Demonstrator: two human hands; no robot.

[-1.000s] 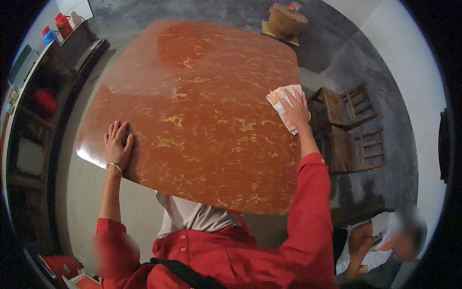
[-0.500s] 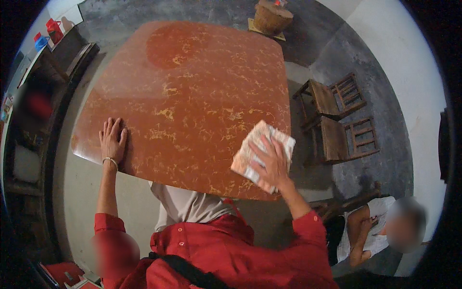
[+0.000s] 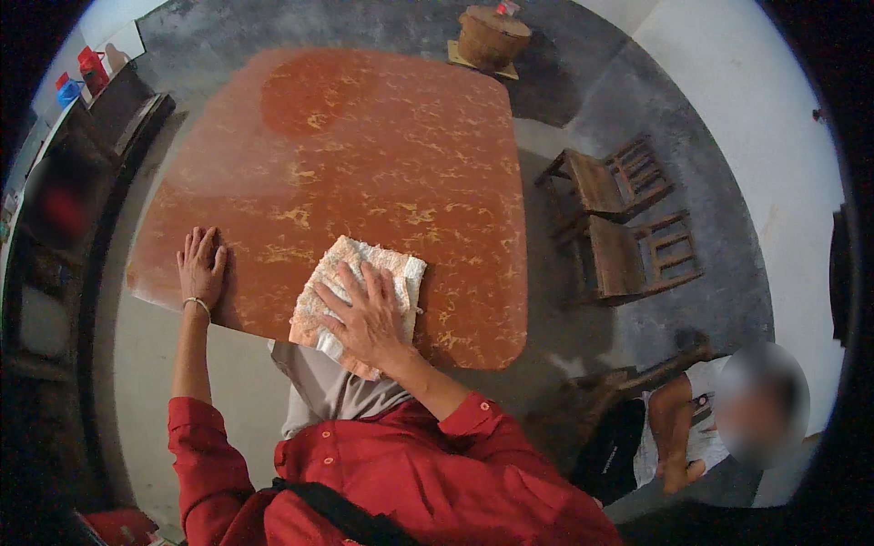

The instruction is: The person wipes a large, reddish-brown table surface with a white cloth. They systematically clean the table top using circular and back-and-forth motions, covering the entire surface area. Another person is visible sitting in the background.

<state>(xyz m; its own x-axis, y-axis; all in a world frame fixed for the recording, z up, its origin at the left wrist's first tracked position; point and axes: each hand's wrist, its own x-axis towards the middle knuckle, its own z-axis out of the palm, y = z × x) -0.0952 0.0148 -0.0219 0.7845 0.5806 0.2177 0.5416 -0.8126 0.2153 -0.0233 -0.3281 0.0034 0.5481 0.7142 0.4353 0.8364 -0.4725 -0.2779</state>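
My right hand is spread over a folded towel, pale orange and white with a fuzzy surface, and holds it pressed to the table. The towel lies at the near edge of a reddish-brown table patterned with yellowish veins, and its lower corner reaches past that edge. My left hand rests flat on the near left part of the tabletop, fingers stretched out, with nothing in it. A band circles the left wrist.
Two wooden chairs stand right of the table. A person in a pale top sits at the lower right. Beyond the far edge is a round wooden tub. A dark shelf unit runs along the left, with red and blue containers on top.
My right hand has slid the towel leftward along the near edge, from the table's right side to its middle. My left hand keeps its place on the tabletop. The view has shifted slightly.
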